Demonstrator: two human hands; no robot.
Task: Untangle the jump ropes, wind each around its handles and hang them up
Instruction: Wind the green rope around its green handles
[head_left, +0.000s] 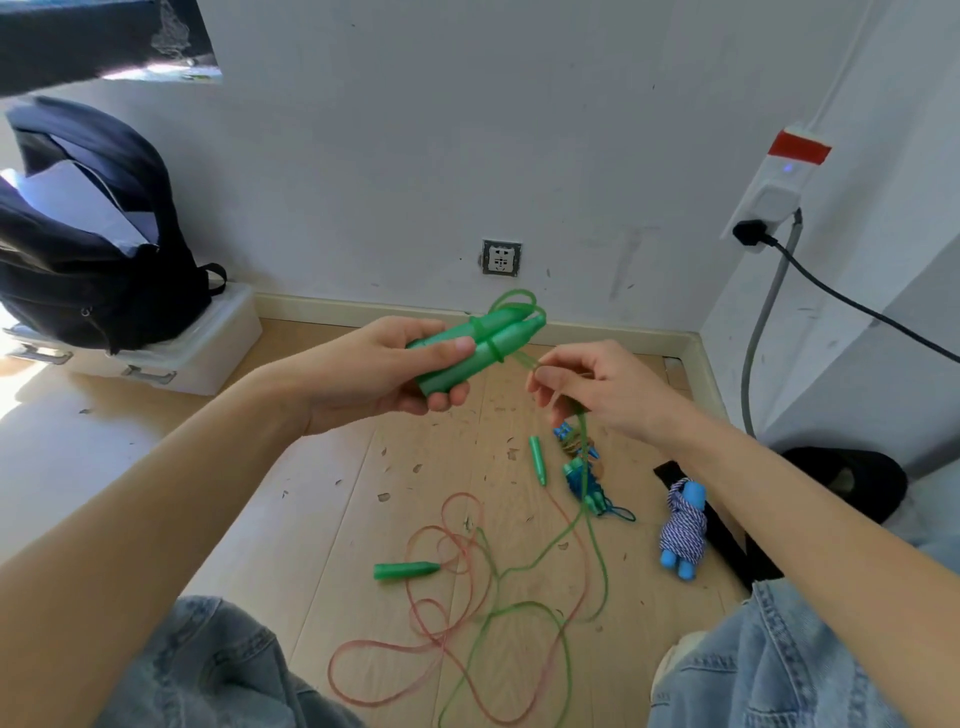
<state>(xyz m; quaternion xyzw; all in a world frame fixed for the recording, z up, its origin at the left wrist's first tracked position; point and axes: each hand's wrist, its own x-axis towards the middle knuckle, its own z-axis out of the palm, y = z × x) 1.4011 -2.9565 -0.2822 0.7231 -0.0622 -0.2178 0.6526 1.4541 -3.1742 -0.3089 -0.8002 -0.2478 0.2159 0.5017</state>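
While left hand (387, 371) grips green handles (475, 345), backpack (93, 228) gapes

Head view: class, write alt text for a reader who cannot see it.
The left hand grips two green handles while the right hand pinches their green rope, winding it on. More rope, red and green, lies tangled on the wooden floor below.
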